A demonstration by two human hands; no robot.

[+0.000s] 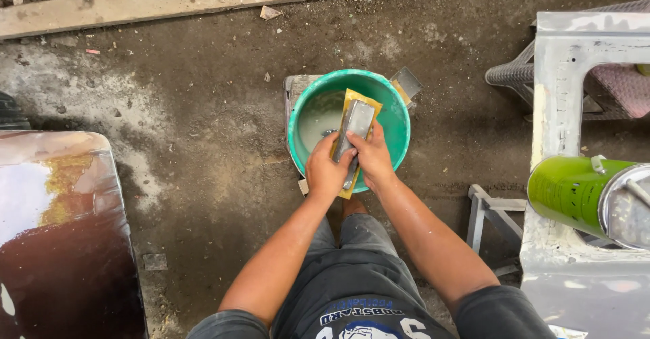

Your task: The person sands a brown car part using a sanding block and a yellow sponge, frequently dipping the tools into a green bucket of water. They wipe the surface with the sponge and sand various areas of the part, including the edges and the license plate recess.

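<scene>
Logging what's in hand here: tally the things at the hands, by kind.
Green basin: 1
Sanding block wrapped in yellow-backed paper: 1
Hands gripping the block, left hand and right hand: 2
Total: 4

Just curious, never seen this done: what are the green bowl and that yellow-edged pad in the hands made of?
The green basin looks like moulded plastic: even colour, smooth rolled rim, cloudy water inside. The yellow-edged sheet, held by the left hand and right hand, seems to be wet abrasive paper wrapped round a grey block, perhaps rubber or foam; its dull, wet surface leaves that open.
</scene>
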